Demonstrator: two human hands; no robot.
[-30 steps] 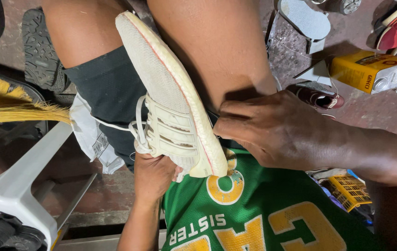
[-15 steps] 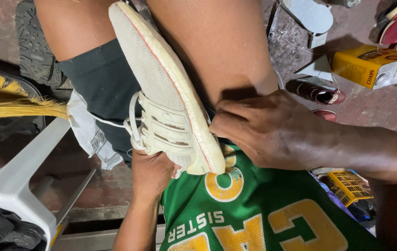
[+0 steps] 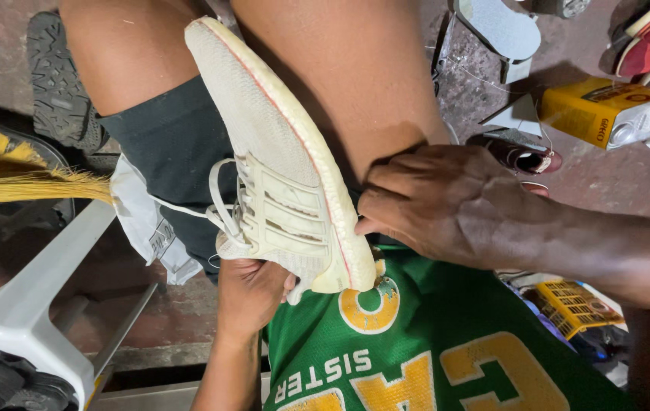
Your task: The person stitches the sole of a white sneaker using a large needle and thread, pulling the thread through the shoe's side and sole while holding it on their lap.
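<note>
A worn white sneaker (image 3: pixel 279 175) is propped sole-up across the lap, between the thighs. It looks light, with a soft upper and stiffer sole. The left hand (image 3: pixel 250 293) is closed under the heel; the right hand's (image 3: pixel 446 202) fingers are curled against its sole edge.

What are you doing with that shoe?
A person sits with a white shoe turned sole-up between the knees. The left hand grips it from below, near the laces. The right hand presses at its edge by the end nearest the green shirt. A yellow box and other shoes lie on the floor.
</note>
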